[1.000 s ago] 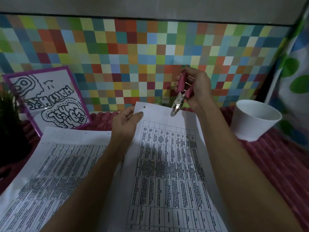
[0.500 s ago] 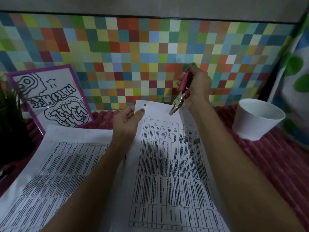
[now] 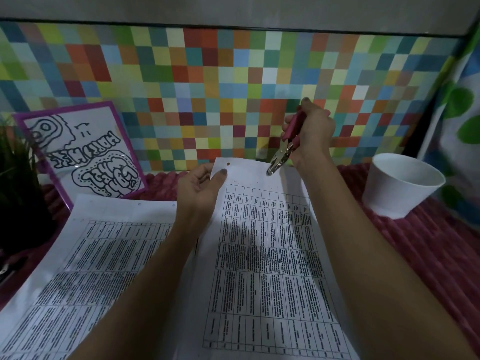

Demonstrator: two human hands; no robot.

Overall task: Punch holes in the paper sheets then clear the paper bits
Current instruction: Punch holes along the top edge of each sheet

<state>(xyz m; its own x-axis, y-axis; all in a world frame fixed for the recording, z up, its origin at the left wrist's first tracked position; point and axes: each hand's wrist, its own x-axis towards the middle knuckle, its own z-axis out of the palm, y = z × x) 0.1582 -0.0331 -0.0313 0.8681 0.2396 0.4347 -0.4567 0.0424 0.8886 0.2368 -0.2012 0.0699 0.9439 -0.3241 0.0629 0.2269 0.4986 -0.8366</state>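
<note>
Punch (image 3: 281,154) lower — sheet (image 3: 265,255) one-holed

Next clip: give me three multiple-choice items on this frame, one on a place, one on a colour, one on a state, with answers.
1. Where is the white cup?
A. right of the held sheet
B. on the left sheet
C. in the left hand

2. What colour are the hole punch handles?
A. blue
B. pink
C. black

3. What is the left hand doing?
A. resting flat
B. pinching the held sheet
C. holding the punch

A: it stands on the red cloth at right.
B: pink shows in the right hand.
B: thumb lies on the corner beside a hole.
</note>
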